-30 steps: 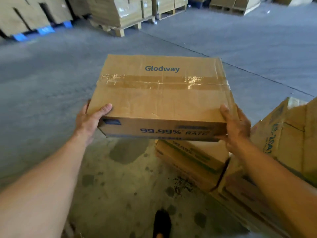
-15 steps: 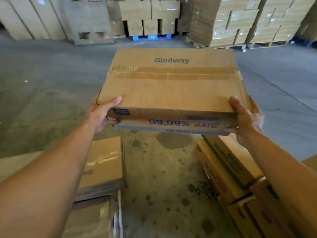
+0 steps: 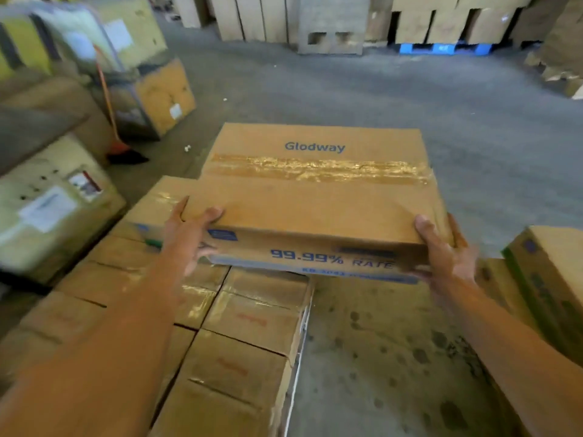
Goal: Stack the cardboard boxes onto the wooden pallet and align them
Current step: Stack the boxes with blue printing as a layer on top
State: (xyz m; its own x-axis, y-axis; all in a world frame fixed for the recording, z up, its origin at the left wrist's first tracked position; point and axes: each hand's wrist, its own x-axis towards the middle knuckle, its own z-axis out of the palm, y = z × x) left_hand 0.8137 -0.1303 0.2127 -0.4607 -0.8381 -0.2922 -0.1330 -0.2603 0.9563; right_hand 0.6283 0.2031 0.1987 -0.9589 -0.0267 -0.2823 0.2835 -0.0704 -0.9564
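Both hands carry a taped Glodway cardboard box point(image 3: 318, 197) above a stack of boxes.

The left hand point(image 3: 189, 238) grips its near left corner, thumb on top, fingers underneath; the right hand point(image 3: 448, 250) clasps the near right corner likewise. The box sits level, over the far right part of the stacked cartons point(image 3: 239, 326), beside another box point(image 3: 157, 209) lying there.

Grey concrete floor point(image 3: 410, 105), dark spotted stains point(image 3: 378, 357) in the near part. Lower left: tight layer of taped cardboard boxes point(image 3: 252, 310), base hidden. Right edge: green-striped cartons point(image 3: 549, 279). Left: wrapped bundles point(image 3: 47, 216), orange-handled broom point(image 3: 108, 105). Far back: blue pallet point(image 3: 441, 48) under boxes, upright panel point(image 3: 331, 29) with two square cut-outs.
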